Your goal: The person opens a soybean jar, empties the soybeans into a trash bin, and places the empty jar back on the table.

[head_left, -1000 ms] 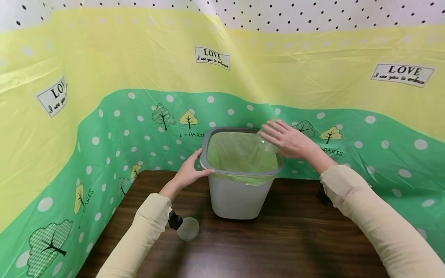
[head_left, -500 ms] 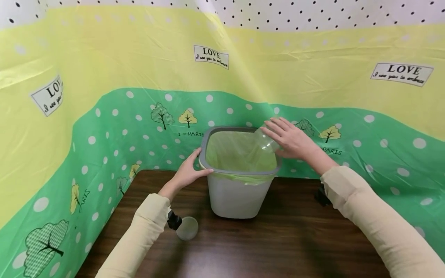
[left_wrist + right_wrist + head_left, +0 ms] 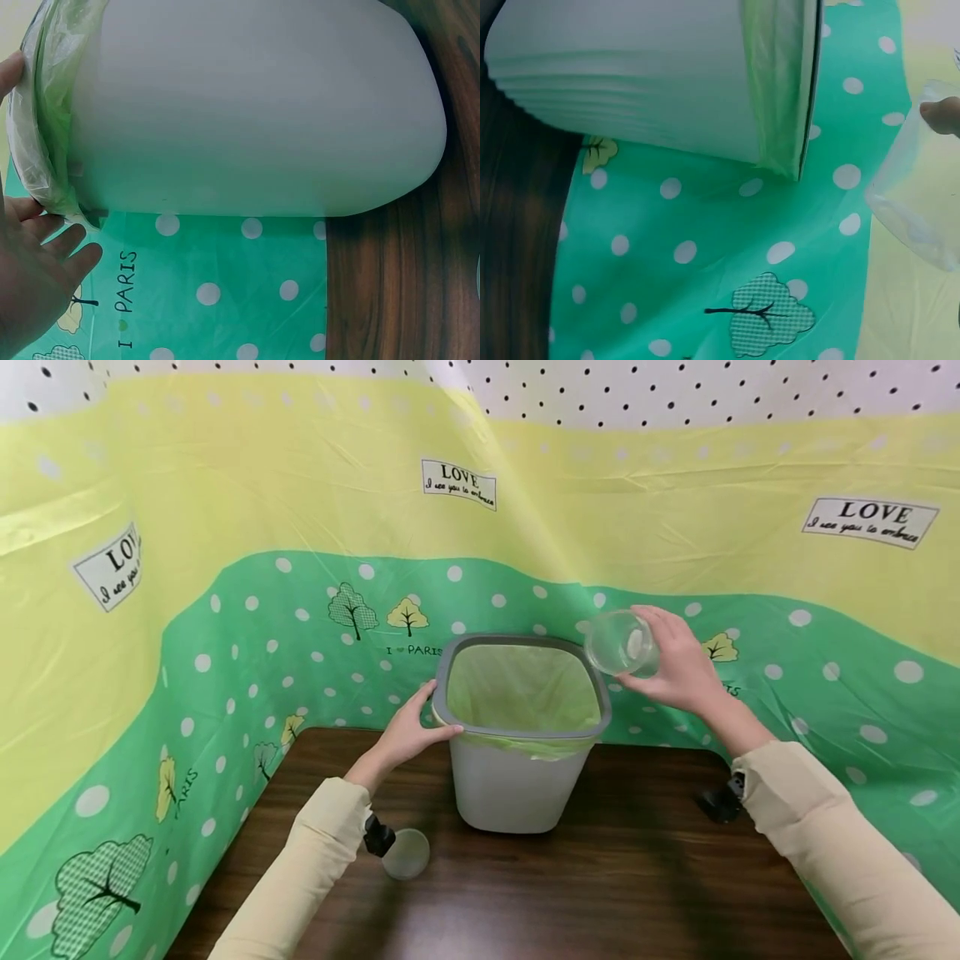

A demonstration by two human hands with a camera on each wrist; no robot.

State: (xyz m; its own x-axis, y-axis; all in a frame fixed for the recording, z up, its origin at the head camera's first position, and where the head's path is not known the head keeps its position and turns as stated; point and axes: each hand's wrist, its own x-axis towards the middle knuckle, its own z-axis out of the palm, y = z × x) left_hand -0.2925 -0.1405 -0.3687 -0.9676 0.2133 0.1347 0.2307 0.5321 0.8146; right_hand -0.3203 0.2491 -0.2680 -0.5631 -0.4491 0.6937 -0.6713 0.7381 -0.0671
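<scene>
A light grey trash can (image 3: 517, 785) with a darker grey rim stands upright on the table, lined with a green plastic bag (image 3: 525, 689). My left hand (image 3: 405, 727) holds the rim's left corner, thumb at the front and fingers along the side; in the left wrist view the other fingers (image 3: 82, 259) spread loosely beside the can. My right hand (image 3: 678, 664) grips a clear plastic cup (image 3: 611, 643), tilted, just above and right of the can's right rim. A small whitish patch shows at the cup's base. In the right wrist view, the thumb (image 3: 941, 116) lies against the cup.
A round translucent lid-like disc (image 3: 407, 855) lies on the dark wooden table (image 3: 525, 893), near my left wrist. Behind the table and along its sides hangs a green and yellow patterned curtain (image 3: 337, 527), close behind the can.
My right hand has moved right, taking the cup from over the can's opening to beyond its right rim, and has turned so the cup shows more fully. The left hand stays on the rim.
</scene>
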